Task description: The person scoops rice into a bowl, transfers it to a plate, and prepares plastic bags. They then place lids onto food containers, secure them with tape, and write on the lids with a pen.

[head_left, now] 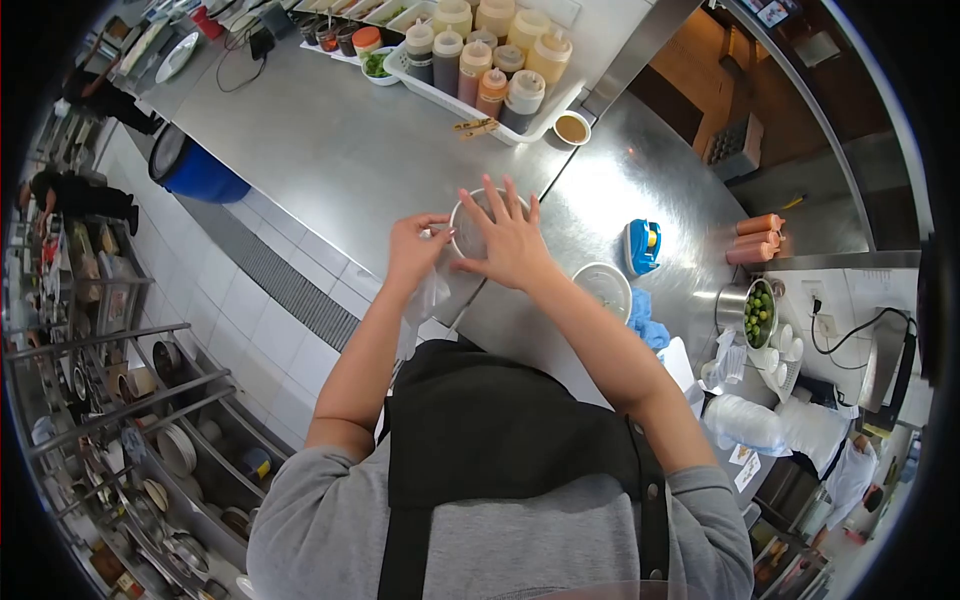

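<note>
A round, pale-rimmed container (466, 236) stands on the steel counter in front of me. My right hand (512, 240) lies over it with fingers spread wide, covering much of its top. At its left rim, my left hand (412, 250) has thumb and fingertips pinched together, and what they hold is too small to name. Thin clear plastic (428, 298) hangs below my left hand. A second round white container (603, 287) sits beside my right forearm.
Sauce bottles (475, 70) fill a white basket (440, 98) at the back, near a small cup (571, 128). On the right are a blue tape dispenser (643, 247), blue cloth (648, 320) and a pot of limes (760, 313). Other people (85, 195) stand far left.
</note>
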Demonstrator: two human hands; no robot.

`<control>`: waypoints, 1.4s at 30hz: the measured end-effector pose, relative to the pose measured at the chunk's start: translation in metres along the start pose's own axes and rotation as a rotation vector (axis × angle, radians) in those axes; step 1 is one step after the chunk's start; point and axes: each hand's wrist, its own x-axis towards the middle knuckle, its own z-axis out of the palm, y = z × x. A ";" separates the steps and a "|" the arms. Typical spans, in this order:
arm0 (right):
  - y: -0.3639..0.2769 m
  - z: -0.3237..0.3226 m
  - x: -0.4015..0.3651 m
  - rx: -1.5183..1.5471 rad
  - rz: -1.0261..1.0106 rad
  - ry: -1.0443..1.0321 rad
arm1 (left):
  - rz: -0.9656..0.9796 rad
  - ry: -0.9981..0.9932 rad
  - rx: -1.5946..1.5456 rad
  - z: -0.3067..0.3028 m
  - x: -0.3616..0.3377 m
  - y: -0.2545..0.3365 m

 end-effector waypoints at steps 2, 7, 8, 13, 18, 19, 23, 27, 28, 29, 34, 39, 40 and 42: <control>-0.001 0.004 -0.004 -0.005 0.003 0.029 | 0.024 0.012 0.059 0.001 0.001 0.001; 0.008 0.005 -0.008 0.038 -0.014 0.006 | 0.036 0.016 0.335 0.003 -0.003 0.021; 0.016 0.007 -0.006 0.178 0.060 0.023 | 0.133 0.045 0.414 0.004 -0.002 0.021; 0.081 -0.006 -0.012 0.895 0.519 0.272 | 0.452 -0.209 0.813 0.021 -0.009 0.070; 0.077 0.007 -0.047 1.410 0.860 -0.194 | 0.576 -0.630 1.181 0.040 0.024 0.096; 0.065 0.013 -0.051 1.450 0.896 -0.051 | 0.580 -0.681 1.248 0.044 0.028 0.100; 0.051 0.018 -0.056 1.549 0.975 0.151 | 0.628 -0.685 1.267 0.052 0.032 0.089; 0.052 0.024 -0.053 1.544 1.034 0.251 | 0.590 -0.665 1.286 0.055 0.028 0.086; 0.052 0.027 -0.053 1.525 1.043 0.272 | 0.569 -0.668 1.297 0.057 0.027 0.086; 0.052 0.026 -0.052 1.499 1.038 0.278 | 0.575 -0.657 1.289 0.058 0.026 0.084; 0.054 0.022 -0.048 1.424 1.009 0.279 | 0.555 -0.645 1.274 0.060 0.024 0.085; 0.066 0.016 -0.049 1.465 0.983 0.199 | 0.560 -0.614 1.255 0.061 0.023 0.083; 0.071 0.017 -0.049 1.471 0.974 0.173 | 0.554 -0.608 1.254 0.062 0.022 0.083; 0.081 0.017 -0.043 1.429 0.946 0.118 | 0.537 -0.590 1.269 0.064 0.018 0.084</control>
